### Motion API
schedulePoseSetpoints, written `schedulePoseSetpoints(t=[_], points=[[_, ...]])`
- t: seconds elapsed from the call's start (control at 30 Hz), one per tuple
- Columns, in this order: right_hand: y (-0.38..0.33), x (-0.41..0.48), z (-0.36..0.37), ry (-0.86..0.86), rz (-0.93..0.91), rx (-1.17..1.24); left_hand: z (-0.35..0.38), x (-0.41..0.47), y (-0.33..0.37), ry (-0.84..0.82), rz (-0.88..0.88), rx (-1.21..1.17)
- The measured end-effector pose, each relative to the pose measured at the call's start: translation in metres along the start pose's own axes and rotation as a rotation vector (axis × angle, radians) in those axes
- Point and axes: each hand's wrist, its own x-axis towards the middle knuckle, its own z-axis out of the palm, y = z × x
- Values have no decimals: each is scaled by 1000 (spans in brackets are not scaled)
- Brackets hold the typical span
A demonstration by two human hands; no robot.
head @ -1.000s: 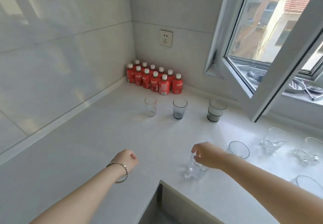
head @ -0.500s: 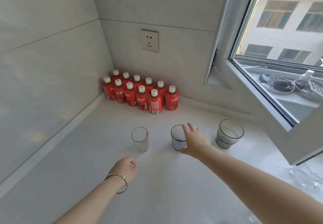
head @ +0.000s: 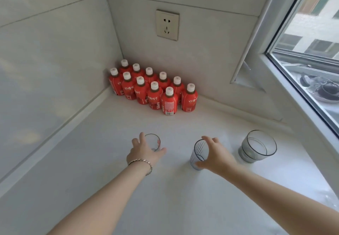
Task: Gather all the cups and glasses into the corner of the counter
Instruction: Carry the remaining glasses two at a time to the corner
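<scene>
Both hands are on glasses on the white bench [head: 91, 161]. Left hand [head: 144, 152] has its fingers wrapped round the clear glass [head: 154, 141]; right hand [head: 216, 154] grips the ribbed bluish glass [head: 199, 151]. The wide grey glass [head: 257, 145] sits untouched off to the right, red bottles [head: 154, 90] back in the corner.

Left hand [head: 145, 152] curled in a grip, right hand [head: 215, 155] likewise, both arms outstretched

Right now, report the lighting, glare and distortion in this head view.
Head view: daylight from the window washes out the buildings outside; soft sheen on the left wall tiles; wide-angle lens bends the wall lines and window frame; shadows are faint; the red bottles and both hands are sharp, the lower right corner blurs.
</scene>
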Motion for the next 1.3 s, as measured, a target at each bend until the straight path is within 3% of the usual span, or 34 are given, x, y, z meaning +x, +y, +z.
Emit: schedulePoseSetpoints(t=[0.13, 0.3, 0.47, 0.63, 0.97, 1.3], points=[[10, -21, -5, 30, -15, 34, 18, 11, 19, 39, -25, 90], [17, -46, -4, 12, -24, 5, 19, -3, 3, 69, 61, 11], [14, -78, -12, 3, -114, -43, 5, -64, -32, 96, 185, -94], [6, -127, -20, -1, -319, -105, -9, -159, -82, 187, 144, -207], [-46, -255, 32, -183, -739, -211, -8, -393, -197, 372, -106, -289], [-133, -437, 144, -448, -1091, -347, 6, -612, -346, 530, -515, -336]])
